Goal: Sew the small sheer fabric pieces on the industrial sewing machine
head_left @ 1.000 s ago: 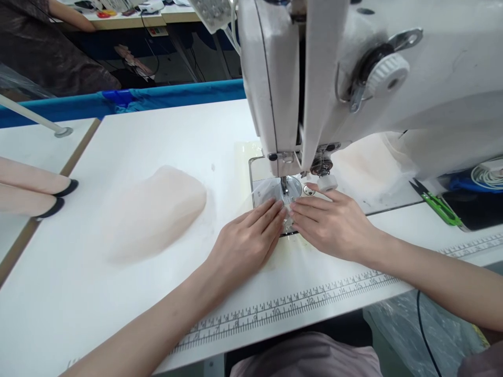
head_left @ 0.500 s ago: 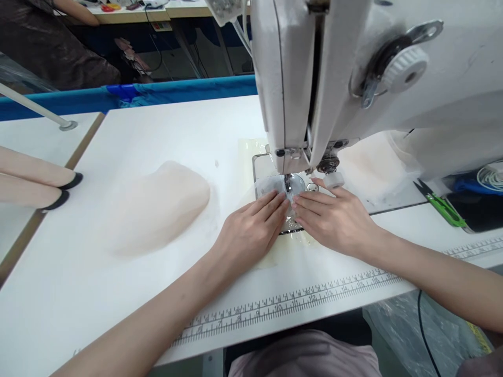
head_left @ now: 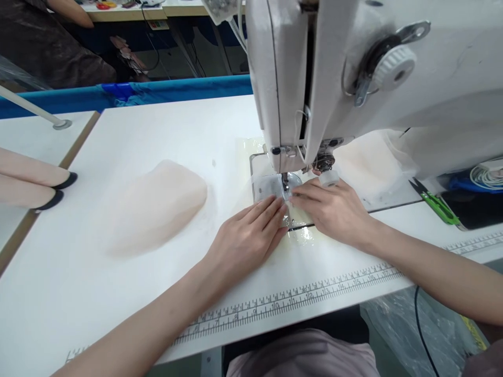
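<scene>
My left hand (head_left: 247, 233) lies flat beside the presser foot (head_left: 285, 182) of a white sewing machine (head_left: 271, 78), its fingers stretched out and close together. Under its fingertips is a sheer, whitish piece of fabric (head_left: 266, 184), hard to make out against the metal plate (head_left: 257, 163). On the other side of the foot, my right hand (head_left: 340, 212) rests with its fingers extended over the plate, the tips near the foot. What lies under these fingers is mostly hidden. A pale, curved sheer fabric piece (head_left: 173, 201) is on the table to the left.
Green thread snips (head_left: 438, 205) lie at the right beside a dark flat object (head_left: 477, 207). More pale fabric (head_left: 367, 165) sits beneath the machine arm. A printed ruler (head_left: 275, 309) follows the table's front edge. Two beige padded rods (head_left: 31, 175) jut in from the left.
My right hand's fingertips have shifted slightly around the presser foot, and the gap between the hands' lower edges is wider. A thread loop now shows on the machine head. The view has shifted slightly.
</scene>
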